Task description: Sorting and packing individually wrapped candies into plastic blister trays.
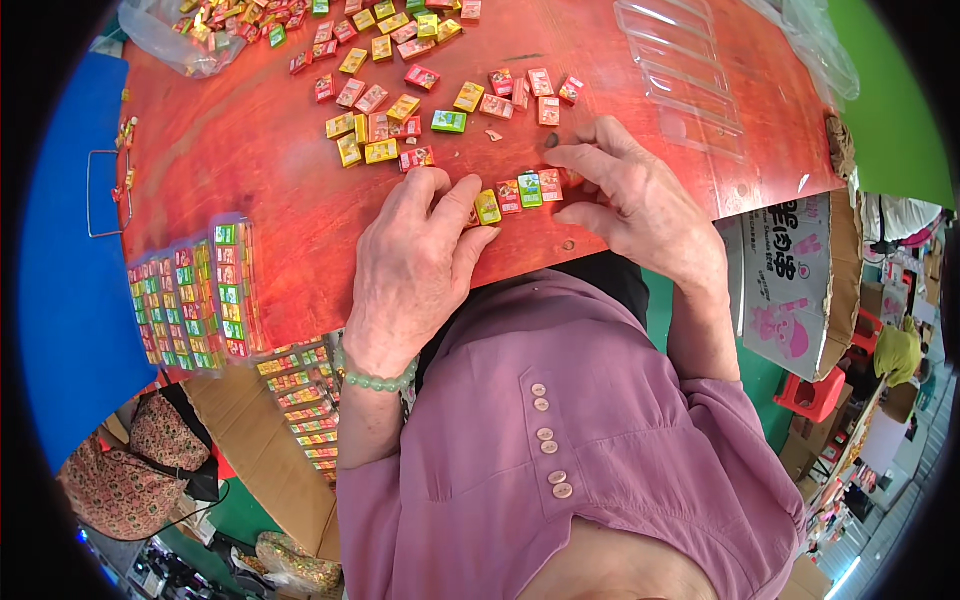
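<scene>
A short row of small printed boxes lies on the red table between my hands: a yellow box (487, 207), a red box (509, 196), a green box (530, 190) and a pink box (550, 185). My left hand (412, 255) curls at the row's left end, thumb and fingertips closed on a red box mostly hidden by them. At the right end my right hand (640, 195) bends its fingers around another red box (570, 177), which is partly covered. Its index finger and thumb reach past the row on the far and near sides.
Many loose small boxes (420, 77) spread across the far table (270, 130), with more in a plastic bag (185, 50). Filled clear trays (190, 295) stand at the left edge. An unfilled clear tray (685, 70) lies far right. Cartons (790, 285) flank the table.
</scene>
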`<state>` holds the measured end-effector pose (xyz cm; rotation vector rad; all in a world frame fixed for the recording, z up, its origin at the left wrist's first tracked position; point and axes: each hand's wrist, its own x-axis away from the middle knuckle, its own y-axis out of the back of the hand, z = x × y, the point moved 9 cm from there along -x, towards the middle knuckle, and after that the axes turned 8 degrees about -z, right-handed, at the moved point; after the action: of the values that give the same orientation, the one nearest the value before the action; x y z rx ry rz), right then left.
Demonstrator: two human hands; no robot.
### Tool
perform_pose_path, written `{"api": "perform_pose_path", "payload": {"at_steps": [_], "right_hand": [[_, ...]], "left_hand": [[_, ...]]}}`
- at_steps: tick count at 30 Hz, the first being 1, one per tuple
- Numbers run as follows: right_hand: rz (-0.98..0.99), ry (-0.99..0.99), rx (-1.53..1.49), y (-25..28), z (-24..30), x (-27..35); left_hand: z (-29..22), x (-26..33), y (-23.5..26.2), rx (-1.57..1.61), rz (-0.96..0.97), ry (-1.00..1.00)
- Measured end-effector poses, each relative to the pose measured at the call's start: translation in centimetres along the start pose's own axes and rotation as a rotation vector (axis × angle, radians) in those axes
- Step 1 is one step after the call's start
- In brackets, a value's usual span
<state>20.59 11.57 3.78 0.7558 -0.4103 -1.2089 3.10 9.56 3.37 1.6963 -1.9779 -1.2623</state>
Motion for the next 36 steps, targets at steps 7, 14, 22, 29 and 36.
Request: {"api": "perform_pose_path", "payload": {"at_steps": [7, 14, 22, 29, 36], "right_hand": [[0.067, -0.025, -0.031, -0.5, 0.1, -0.8], [-0.083, 0.029, 0.021, 0.7, 0.0, 1.3], [-0.224, 0.044, 0.203, 1.5, 0.7, 3.4], [-0.203, 0.006, 0.119, 1.4, 0.4, 2.7], [-0.102, -0.001, -0.024, 0.4, -0.5, 0.9]], "left_hand": [[-0.4, -0.3, -0.2, 0.034, 0.067, -0.032], [0.4, -0.4, -0.3, 0.112, 0.099, 0.021], [1.1, -0.4, -0.1, 0.170, 0.135, 0.066], [1.4, -0.5, -0.4, 0.148, 0.113, 0.052], [-0.4, -1.1, -0.3, -0.012, -0.002, -0.074]]}}
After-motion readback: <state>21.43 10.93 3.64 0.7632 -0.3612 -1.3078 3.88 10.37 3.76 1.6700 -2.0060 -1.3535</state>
